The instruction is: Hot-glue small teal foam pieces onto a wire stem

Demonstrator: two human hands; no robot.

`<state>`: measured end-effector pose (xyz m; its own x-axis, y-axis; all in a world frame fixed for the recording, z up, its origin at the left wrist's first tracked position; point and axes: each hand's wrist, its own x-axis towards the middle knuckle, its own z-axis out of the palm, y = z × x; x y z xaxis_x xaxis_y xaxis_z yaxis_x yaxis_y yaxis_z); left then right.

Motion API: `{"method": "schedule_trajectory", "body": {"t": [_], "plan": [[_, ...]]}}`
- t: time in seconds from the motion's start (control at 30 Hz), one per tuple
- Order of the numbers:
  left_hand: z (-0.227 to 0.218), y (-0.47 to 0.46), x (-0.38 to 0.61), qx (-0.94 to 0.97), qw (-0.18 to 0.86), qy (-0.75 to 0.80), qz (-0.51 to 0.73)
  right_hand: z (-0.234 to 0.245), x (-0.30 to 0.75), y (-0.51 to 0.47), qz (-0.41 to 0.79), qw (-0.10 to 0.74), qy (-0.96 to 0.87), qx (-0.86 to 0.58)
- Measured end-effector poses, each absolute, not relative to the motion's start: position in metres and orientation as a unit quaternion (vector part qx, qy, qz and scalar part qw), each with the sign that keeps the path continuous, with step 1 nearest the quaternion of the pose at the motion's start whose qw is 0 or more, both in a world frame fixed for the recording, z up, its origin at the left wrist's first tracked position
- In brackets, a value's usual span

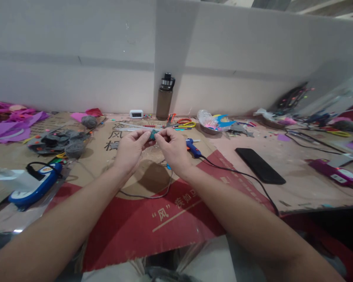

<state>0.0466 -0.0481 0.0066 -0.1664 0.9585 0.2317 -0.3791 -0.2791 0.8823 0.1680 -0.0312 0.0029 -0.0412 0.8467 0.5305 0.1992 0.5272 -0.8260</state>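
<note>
Between both hands, above the cardboard sheet (129,152), is a small dark green piece (153,134) whose kind I cannot make out. My left hand (132,149) pinches it from the left with thumb and fingers. From the other side my right hand (174,149) pinches it too, so the fingertips nearly meet. A thin grey cord (153,197) loops on the cardboard below the hands. Just right of my right hand lies a blue glue gun (193,148) with a black cable. Scissors with yellow handles (186,125) rest behind the hands.
A bottle (164,98) stands by the wall beside a small white clock (136,114). A black phone (260,165) lies at right. Grey yarn pieces (73,149) and a blue power strip (37,186) are at left. A bowl (210,127) holds plastic-wrapped bits.
</note>
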Motion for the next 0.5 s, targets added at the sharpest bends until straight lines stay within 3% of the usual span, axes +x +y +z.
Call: {"method": "schedule_trajectory", "body": {"t": [0.33, 0.5], "plan": [[0.0019, -0.0447, 0.0447, 0.464, 0.501, 0.324, 0.655, 0.0032, 0.1717, -0.032, 0.267, 0.566, -0.669, -0.401], [0.0031, -0.0435, 0.0425, 0.465, 0.52, 0.325, 0.639, 0.0033, 0.1748, -0.0282, 0.32, 0.564, -0.651, -0.396]]}}
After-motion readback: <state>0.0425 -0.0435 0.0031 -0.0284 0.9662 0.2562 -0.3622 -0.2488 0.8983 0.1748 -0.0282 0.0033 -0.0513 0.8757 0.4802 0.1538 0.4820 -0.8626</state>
